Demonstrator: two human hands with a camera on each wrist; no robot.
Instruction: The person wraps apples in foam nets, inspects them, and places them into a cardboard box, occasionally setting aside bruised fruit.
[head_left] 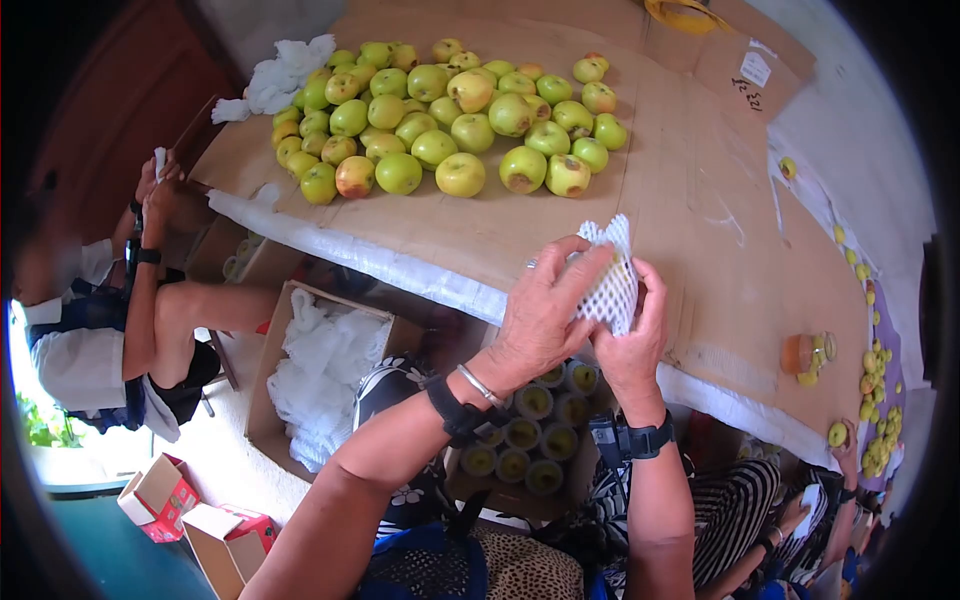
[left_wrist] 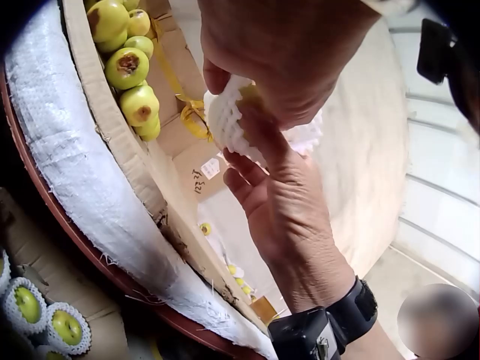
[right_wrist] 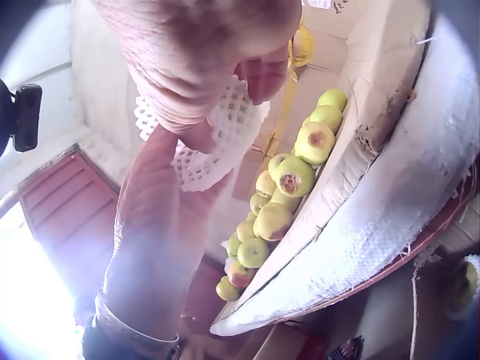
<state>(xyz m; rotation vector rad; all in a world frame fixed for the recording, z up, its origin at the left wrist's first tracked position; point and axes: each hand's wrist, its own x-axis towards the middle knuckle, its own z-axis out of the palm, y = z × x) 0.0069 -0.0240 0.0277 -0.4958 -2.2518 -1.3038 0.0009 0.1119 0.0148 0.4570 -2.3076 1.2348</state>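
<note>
A white foam net sleeve (head_left: 615,300) is held up between both hands over the cardboard-covered table's near edge. Inside it, a yellow-green apple (left_wrist: 250,96) shows through the opening in the left wrist view. My left hand (head_left: 540,315) grips the sleeve from the left, its fingers across the front. From the right and below, my right hand (head_left: 635,345) holds the same sleeve, fingers curled at its side. Part of the sleeve is hidden behind the fingers. Beyond the hands lies a large pile of green apples (head_left: 435,148), some with brown spots.
Below the table edge, a box (head_left: 265,400) holds white foam nets (head_left: 325,370). Beside it, another box contains netted apples (head_left: 522,433). More nets (head_left: 290,75) lie behind the pile. A glass jar (head_left: 800,355) stands at the right. Other people sit on both sides.
</note>
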